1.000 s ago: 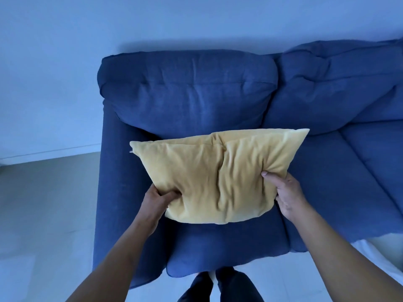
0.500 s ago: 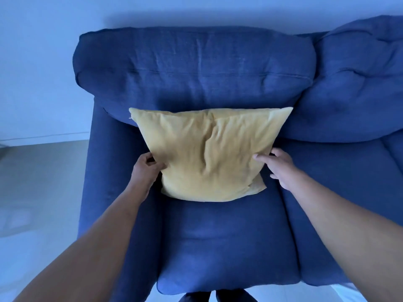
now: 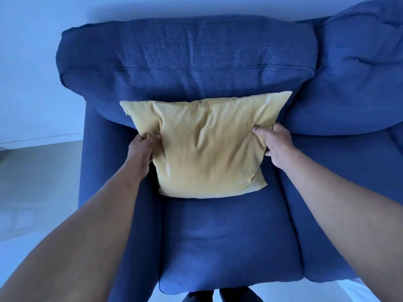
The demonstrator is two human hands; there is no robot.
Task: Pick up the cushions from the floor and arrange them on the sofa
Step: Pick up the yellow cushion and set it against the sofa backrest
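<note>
- Head view, centre of frame: yellow cushion (image 3: pixel 209 149) stood on the sofa (image 3: pixel 218 247) seat, top edge leaning on the left backrest pad (image 3: pixel 185 59); propped that way prob. so it sits upright as a display cushion rather than lying flat.
- Left hand (image 3: pixel 142 150), centre-left: thumb and fingers pinching the cushion's left edge, fabric bunched under the grip; likely held there to steady that side against the armrest (image 3: pixel 102 171) gap.
- Right hand (image 3: pixel 275 146), centre-right: thumb on the front face, fingers wrapped round the right edge, squeezing it; creases fan out from both grips, so fabric is being tugged square, by the look of it.
- Both grips at mid-height on opp. sides: gives control of tilt and rotation, sensible for final straightening.
- Bottom edge resting on seat, weight already carried by sofa, so hands prob. only aligning, not lifting.
- Upper right of frame: second backrest pad (image 3: pixel 353 73) just beside cushion's right corner; no other cushion visible there.
- Left edge of frame: pale floor (image 3: pixel 39 171), no cushions seen on it within view.
- Judgement: placement nearly done for this one; release looks next.
</note>
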